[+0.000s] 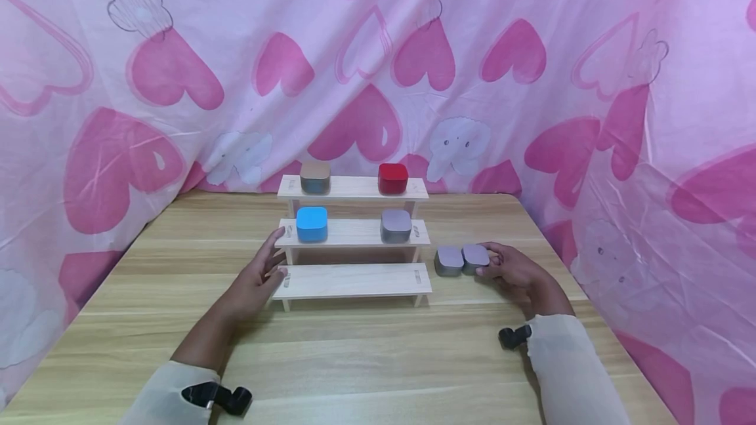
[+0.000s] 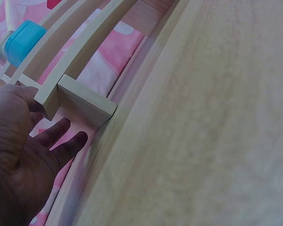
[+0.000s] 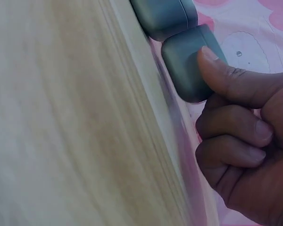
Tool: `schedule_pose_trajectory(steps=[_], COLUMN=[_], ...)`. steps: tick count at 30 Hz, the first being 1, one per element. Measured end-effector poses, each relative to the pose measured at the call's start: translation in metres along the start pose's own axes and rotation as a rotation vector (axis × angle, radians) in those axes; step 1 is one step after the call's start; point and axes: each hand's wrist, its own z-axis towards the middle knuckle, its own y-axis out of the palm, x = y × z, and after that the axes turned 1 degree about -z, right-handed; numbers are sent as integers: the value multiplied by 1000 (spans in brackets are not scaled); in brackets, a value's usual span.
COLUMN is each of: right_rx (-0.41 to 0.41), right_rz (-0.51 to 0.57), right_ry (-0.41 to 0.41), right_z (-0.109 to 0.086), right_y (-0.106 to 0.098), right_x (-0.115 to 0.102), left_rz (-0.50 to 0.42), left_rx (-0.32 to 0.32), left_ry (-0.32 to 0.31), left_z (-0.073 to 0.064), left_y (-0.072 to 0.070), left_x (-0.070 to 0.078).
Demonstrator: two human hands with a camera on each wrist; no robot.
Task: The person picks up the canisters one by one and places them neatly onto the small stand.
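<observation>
At the left end of a three-tier wooden stand (image 1: 352, 281), my left hand (image 1: 254, 284) rests with fingers spread, its thumb at the lowest shelf. In the left wrist view, the loosely bent fingers (image 2: 52, 136) lie around the shelf end. My right hand (image 1: 516, 271) pinches a small rounded-square grey tin (image 1: 475, 259) between thumb and fingers on the table, right of the stand. A matching grey tin (image 1: 449, 261) touches it on the left. Close up, the right wrist view shows the pinched tin (image 3: 186, 66) with the thumb on its side.
On the middle shelf stand a blue tin (image 1: 312, 223) and a grey tin (image 1: 396, 226). The top shelf holds a gold-brown tin (image 1: 315, 178) and a red tin (image 1: 392, 179). A pink heart-patterned cloth (image 1: 354, 51) hangs behind the wooden table (image 1: 366, 366).
</observation>
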Motion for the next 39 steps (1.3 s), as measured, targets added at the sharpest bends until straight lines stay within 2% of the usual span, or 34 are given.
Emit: schedule_pose_trajectory(steps=[4,10,26,33,39], right_rx=[25,54,38,18,-9], right_rz=[1,73,195,193,201], right_ry=[16,9,-113,-187,-239], right_z=[-5,-8,-22,-28,-37], right_y=[-1,-1,-3,2,9], right_x=[-2,-5,-18,-32,-53], left_rz=[-3,1,-9,-14,-18], left_rx=[-2,-1,1,-2,-4], left_ry=[-1,-14,-32,-28,-32], left_z=[0,-1,2,0,-1], left_y=[0,0,-1,-1,0], left_x=[0,2,0,2,2])
